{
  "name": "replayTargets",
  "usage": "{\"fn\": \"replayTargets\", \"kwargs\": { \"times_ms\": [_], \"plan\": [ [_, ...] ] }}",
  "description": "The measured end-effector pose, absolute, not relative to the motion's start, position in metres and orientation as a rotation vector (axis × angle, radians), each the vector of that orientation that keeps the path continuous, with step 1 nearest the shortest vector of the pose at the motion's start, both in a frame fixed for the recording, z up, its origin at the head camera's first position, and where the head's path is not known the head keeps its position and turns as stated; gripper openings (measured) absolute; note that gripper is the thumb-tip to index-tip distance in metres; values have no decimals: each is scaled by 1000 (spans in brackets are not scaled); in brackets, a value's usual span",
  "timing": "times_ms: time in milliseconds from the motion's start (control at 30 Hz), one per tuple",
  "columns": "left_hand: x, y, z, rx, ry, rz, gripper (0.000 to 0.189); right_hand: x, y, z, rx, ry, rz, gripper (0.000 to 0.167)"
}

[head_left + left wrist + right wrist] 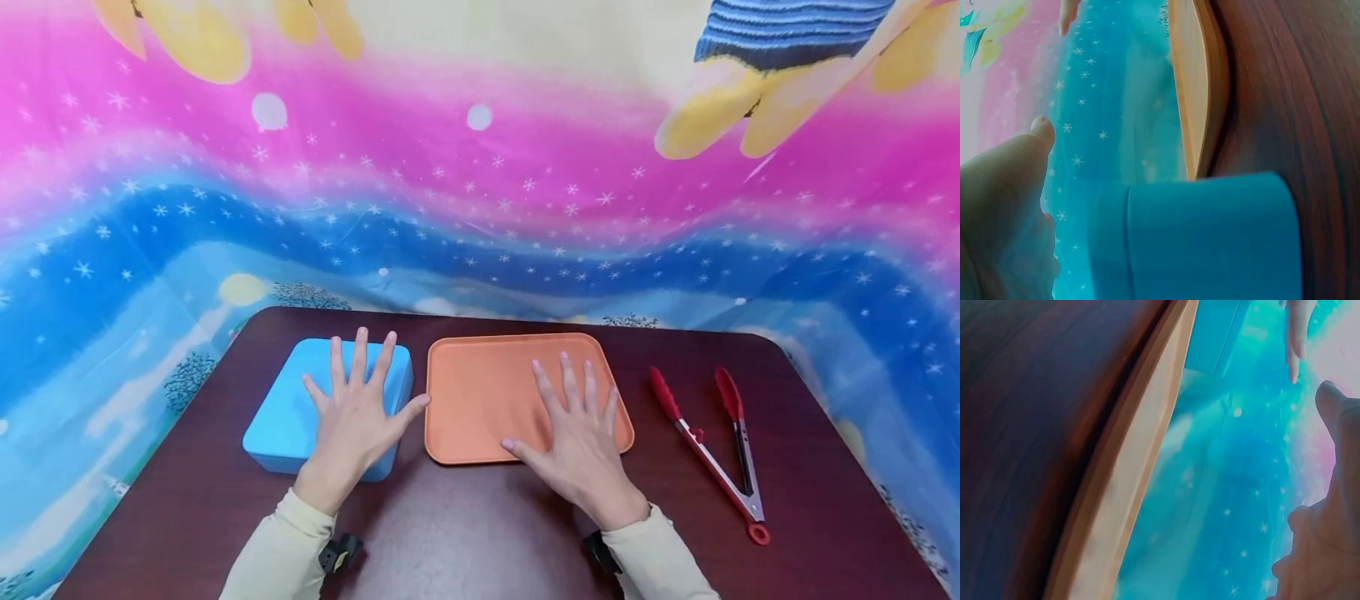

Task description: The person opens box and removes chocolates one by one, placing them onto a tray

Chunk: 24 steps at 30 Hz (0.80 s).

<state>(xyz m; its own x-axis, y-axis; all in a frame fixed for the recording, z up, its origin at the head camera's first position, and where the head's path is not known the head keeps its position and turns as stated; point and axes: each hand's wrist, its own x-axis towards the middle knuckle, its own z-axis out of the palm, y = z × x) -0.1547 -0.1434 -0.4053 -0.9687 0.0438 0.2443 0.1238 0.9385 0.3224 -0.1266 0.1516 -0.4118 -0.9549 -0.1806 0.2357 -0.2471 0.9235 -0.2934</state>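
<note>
My left grip [356, 425] hangs above the box [288, 408], fingers spread wide, holding nothing. My right grip [581, 458] is just as widely splayed and empty, above the right part of the tray [472, 400]. Both wrist views show a gap beneath me, so I touch neither. The box lies straight under my left grip, just left of the tray, whose longer side seems to run across the bench [465, 533]. The tongs [715, 468] lie to the right of the tray, clear of it, arms parted, ringed end toward me and red tips pointing away; my right grip is much the nearer to them.
</note>
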Motion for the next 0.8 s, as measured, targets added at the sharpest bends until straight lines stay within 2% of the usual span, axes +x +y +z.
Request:
{"fn": "replayTargets", "kwargs": {
  "times_ms": [367, 800],
  "plan": [
    [-144, -174, -396, -146, -2838, -425, 99, -124, 134, -409, 443, -2880, 442, 101],
    [-139, -217, -393, -46, -2799, -407, 99, -129, 114, -414, 547, -2874, 366, 101]
  ]
}}
